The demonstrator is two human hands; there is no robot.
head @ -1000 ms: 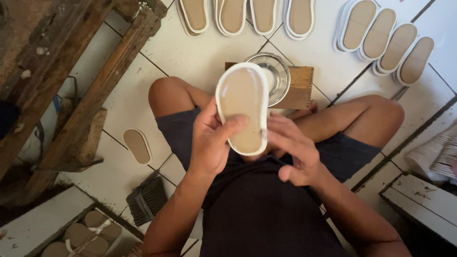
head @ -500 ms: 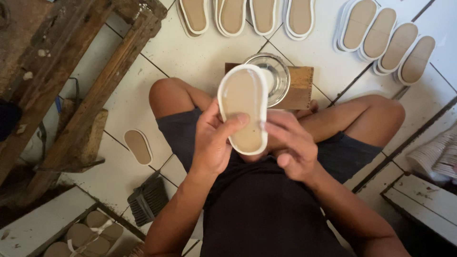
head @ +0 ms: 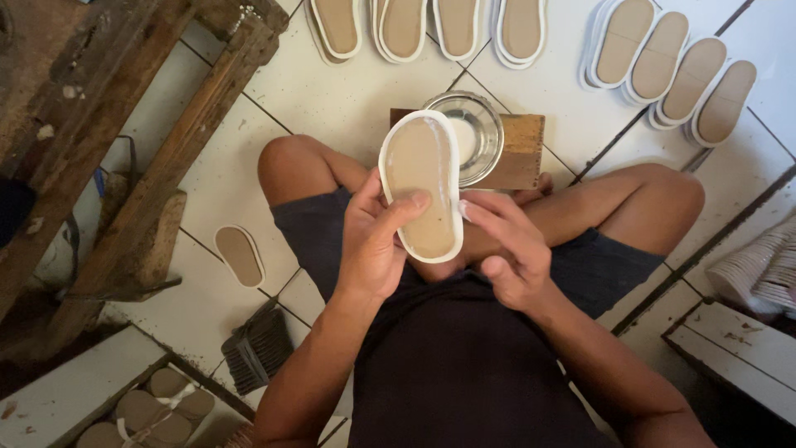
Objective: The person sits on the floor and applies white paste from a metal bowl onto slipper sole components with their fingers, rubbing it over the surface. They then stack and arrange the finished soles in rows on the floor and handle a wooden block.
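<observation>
Since the earlier frame, our right hand [head: 510,253] has edged up so its fingertip meets the sole's [head: 421,184] white rim, while the sole barely shifts. At frame centre, our left hand [head: 377,241] grasps the sole, thumb across its tan face, tilted toward us so the rim is reachable. Behind it sits a metal bowl [head: 474,133] on a wooden block [head: 522,149]. No labels show.
</observation>
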